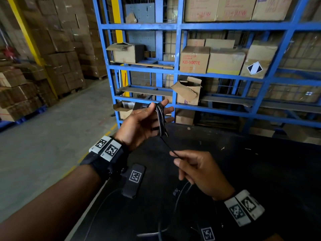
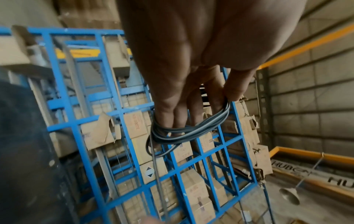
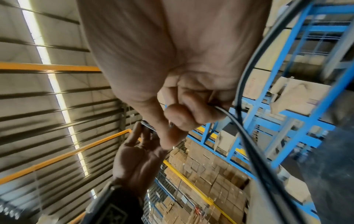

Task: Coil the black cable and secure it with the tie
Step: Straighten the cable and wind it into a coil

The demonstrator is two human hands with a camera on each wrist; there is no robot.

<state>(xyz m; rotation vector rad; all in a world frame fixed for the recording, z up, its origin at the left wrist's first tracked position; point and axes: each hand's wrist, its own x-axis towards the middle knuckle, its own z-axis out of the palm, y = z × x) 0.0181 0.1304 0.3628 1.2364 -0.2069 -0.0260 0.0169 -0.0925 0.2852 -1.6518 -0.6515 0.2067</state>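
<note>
My left hand (image 1: 147, 119) is raised palm-up above the black table's (image 1: 260, 171) far edge. Several loops of the black cable (image 1: 160, 119) are wound around its straight fingers, and the thumb presses on the coil (image 2: 184, 133). One taut strand (image 1: 166, 145) runs down to my right hand (image 1: 175, 158), which pinches it between thumb and forefinger. In the right wrist view the pinched cable (image 3: 247, 136) leaves that hand (image 3: 182, 113) and drops away towards the table. The slack (image 1: 180, 193) curves over the tabletop below. I cannot pick out a tie with certainty.
Two black tags with square markers (image 1: 133, 180) (image 1: 206, 233) lie on the table near me, and a small black piece (image 1: 176, 192) lies between them. Blue shelving (image 1: 177, 73) with cardboard boxes stands just behind the table. Stacked cartons (image 1: 57, 49) line the aisle at left.
</note>
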